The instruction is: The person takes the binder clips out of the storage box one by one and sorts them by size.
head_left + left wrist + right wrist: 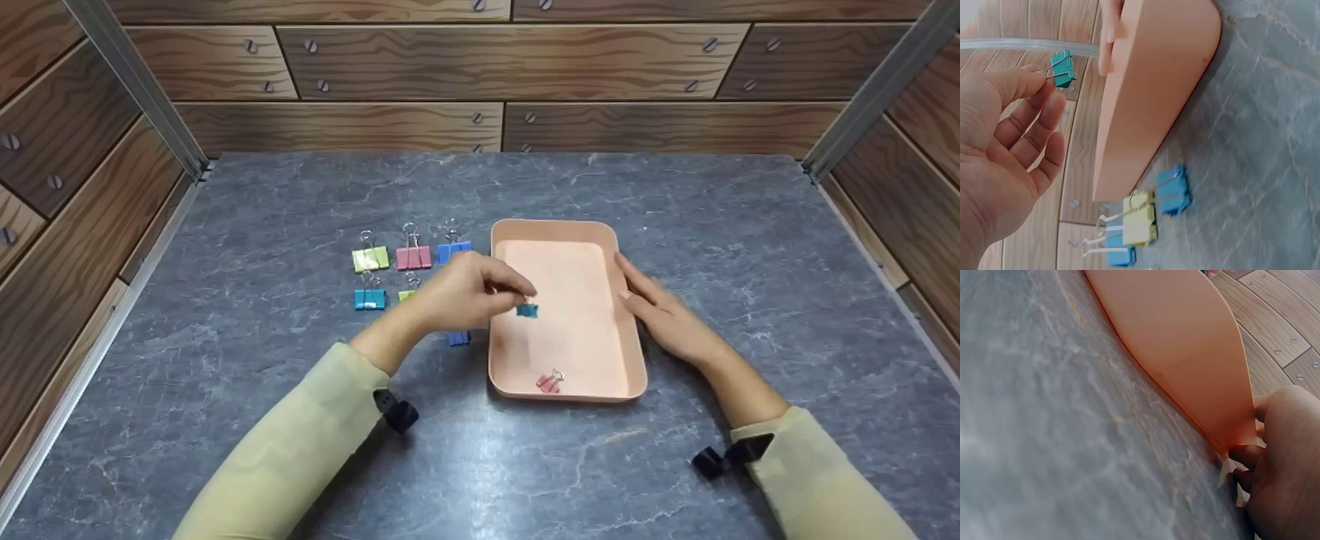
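My left hand (469, 292) pinches a small teal binder clip (527, 310) by its wire handles, thumb against forefinger. In the left wrist view the teal clip (1063, 68) hangs clear of the pink tray (1151, 84), the other fingers loosely bent. From the head view, the clip is over the left part of the tray (555, 300). A small pink binder clip (549, 382) lies inside at the near end. My right hand (667, 319) rests against the tray's right wall with fairly straight fingers; in the right wrist view its fingers touch the outer side.
Left of the tray lie binder clips in rows: lime (370, 259), dark pink (414, 258), blue (454, 250), teal (370, 300), and a partly hidden green one (406, 295). Another blue clip (459, 338) lies near the tray's left wall. Wood-patterned panels (510, 60) surround the grey marbled table (225, 247).
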Demonstrator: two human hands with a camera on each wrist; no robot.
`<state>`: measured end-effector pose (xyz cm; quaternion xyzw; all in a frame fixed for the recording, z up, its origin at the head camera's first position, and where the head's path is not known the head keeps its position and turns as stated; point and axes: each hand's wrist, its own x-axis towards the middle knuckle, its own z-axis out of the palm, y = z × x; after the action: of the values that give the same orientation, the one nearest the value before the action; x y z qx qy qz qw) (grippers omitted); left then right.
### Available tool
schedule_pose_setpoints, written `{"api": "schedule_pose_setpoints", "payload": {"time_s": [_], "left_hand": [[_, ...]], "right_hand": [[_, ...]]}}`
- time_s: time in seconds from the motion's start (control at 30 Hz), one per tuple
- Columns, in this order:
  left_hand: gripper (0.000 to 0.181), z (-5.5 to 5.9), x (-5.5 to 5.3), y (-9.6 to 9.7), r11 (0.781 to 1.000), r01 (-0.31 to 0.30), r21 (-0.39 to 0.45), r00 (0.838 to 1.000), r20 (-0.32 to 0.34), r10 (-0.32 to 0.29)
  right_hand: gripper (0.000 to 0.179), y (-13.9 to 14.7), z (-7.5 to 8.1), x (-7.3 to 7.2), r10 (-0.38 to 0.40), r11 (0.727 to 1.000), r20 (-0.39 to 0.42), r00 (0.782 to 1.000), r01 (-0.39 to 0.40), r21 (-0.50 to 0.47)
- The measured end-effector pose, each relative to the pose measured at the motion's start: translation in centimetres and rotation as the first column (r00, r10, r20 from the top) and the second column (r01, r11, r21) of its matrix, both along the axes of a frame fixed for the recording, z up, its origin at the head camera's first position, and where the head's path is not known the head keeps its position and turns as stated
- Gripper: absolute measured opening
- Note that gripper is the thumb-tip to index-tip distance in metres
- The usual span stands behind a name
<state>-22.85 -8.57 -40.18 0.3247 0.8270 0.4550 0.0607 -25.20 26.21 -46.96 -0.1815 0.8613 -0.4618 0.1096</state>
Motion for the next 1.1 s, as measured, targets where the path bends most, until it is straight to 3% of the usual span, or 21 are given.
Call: {"api": "schedule_pose_setpoints", "payload": {"time_s": [0.3, 0.7, 1.1], "left_hand": [[0.019, 0.3, 0.1, -3.0, 0.999, -0.03, 0.045, 0.999, 0.037, 0.028], [0.017, -0.6, 0.5, -6.8, 0.993, -0.12, 0.004, 0.992, 0.04, 0.119], [0.016, -2.1, 1.2, -9.2, 0.983, -0.183, -0.03, 0.978, 0.097, 0.185]], "right_hand": [[0.061, 0.2, 0.0, -0.1, -0.011, 1.0, -0.01, 1.0, 0.011, 0.013], [0.061, 0.1, -0.2, -0.1, 0.003, 1.0, -0.013, 1.0, -0.003, -0.006], [0.061, 0.1, -0.2, -0.1, -0.002, 1.0, -0.002, 1.0, 0.002, -0.005]]}}
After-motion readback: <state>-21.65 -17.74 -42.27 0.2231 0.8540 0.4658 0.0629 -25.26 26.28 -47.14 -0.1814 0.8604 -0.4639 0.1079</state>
